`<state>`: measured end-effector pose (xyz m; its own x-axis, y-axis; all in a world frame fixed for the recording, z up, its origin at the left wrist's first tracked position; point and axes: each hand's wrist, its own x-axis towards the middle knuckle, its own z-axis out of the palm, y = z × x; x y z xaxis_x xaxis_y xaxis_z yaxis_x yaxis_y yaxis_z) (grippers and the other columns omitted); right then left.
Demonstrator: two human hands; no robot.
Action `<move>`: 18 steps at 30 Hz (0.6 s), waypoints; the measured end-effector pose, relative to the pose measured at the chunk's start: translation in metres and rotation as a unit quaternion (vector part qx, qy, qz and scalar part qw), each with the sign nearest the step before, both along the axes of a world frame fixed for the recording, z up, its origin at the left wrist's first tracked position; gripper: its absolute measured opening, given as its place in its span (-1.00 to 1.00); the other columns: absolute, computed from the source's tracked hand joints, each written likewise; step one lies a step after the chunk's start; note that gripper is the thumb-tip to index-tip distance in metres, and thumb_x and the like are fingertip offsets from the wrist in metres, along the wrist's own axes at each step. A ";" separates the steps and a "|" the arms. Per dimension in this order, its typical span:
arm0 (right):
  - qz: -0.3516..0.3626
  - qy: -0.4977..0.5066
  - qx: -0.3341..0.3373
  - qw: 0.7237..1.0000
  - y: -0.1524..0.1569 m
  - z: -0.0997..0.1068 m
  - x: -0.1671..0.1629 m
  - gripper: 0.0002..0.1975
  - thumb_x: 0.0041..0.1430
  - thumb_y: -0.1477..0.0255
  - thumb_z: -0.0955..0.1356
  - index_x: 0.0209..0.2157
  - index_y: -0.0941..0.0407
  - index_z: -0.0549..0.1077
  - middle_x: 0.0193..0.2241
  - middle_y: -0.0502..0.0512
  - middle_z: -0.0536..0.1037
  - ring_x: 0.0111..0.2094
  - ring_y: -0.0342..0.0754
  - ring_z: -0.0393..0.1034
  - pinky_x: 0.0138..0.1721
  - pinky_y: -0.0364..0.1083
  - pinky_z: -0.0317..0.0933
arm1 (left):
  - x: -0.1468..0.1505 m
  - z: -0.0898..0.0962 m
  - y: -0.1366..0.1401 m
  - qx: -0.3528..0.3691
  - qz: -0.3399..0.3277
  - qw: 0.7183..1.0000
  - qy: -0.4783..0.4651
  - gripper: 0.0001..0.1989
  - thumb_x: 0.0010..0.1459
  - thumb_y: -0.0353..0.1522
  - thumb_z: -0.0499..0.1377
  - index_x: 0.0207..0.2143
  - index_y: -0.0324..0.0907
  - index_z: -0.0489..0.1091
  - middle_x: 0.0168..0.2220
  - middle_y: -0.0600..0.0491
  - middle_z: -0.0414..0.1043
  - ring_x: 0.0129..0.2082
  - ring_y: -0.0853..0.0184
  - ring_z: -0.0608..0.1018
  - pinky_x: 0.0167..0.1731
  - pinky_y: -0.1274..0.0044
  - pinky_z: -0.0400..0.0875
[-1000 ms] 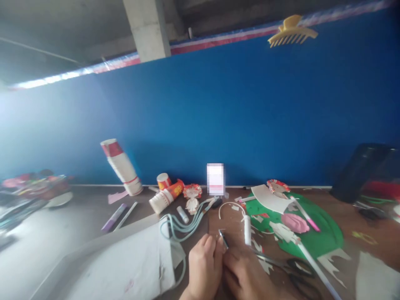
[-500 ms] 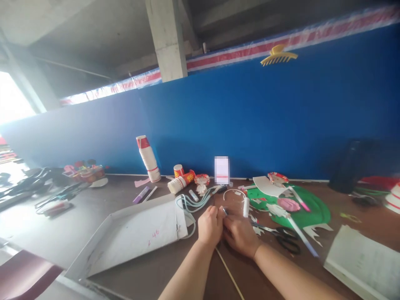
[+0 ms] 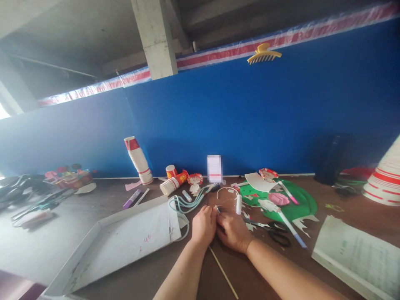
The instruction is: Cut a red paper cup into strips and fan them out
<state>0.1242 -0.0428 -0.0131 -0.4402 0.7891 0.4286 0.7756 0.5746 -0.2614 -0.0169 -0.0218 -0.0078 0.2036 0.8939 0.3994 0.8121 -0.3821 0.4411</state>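
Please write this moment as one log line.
left hand: curled | right hand: curled, close beside left | small metallic-looking item: at fingertips, grip unclear | nearby: thin stick, black-handled scissors

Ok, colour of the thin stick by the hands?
The thin stick: pale yellow, clearest in the head view.

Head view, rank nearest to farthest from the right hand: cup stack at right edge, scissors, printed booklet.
From the right hand:
1. Scissors: just to its right, blades pointing toward it.
2. Printed booklet: farther right, beyond the scissors.
3. Cup stack: far right, behind the booklet, cut off by the picture's edge.
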 end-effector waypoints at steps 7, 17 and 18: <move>-0.005 0.003 -0.001 1.000 0.000 0.000 0.000 -0.82 0.14 0.45 0.27 -0.26 0.16 0.48 -0.31 0.16 0.58 -0.25 0.00 0.45 -0.22 -0.09 0.21 | -0.001 0.002 -0.001 -0.012 -0.010 1.000 -0.001 -0.59 0.35 -0.22 -0.16 -0.41 -0.17 0.36 -0.37 0.03 0.42 -0.36 0.37 0.48 -0.33 0.54 0.24; -0.018 0.019 0.001 1.000 0.001 0.001 0.000 -0.81 0.18 0.51 0.23 -0.37 0.13 0.48 -0.39 0.13 0.56 -0.33 -0.01 0.45 -0.33 -0.11 0.15 | -0.002 0.029 0.009 -0.030 0.045 0.998 -0.018 -0.60 0.34 -0.25 -0.14 -0.33 -0.18 0.44 -0.29 -0.04 0.49 -0.28 0.30 0.51 -0.24 0.50 0.30; -0.022 0.021 0.004 1.000 0.001 0.001 -0.001 -0.79 0.19 0.52 0.22 -0.37 0.12 0.48 -0.41 0.11 0.55 -0.35 -0.03 0.44 -0.34 -0.11 0.13 | -0.004 0.039 0.015 -0.028 0.064 0.997 -0.028 -0.61 0.33 -0.27 -0.14 -0.32 -0.18 0.44 -0.29 -0.04 0.50 -0.26 0.29 0.51 -0.23 0.49 0.30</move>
<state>0.1236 -0.0415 -0.0119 -0.3868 0.8042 0.4512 0.7890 0.5419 -0.2895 -0.0212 -0.0072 0.0307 0.0653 0.9324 0.3554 0.8260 -0.2503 0.5050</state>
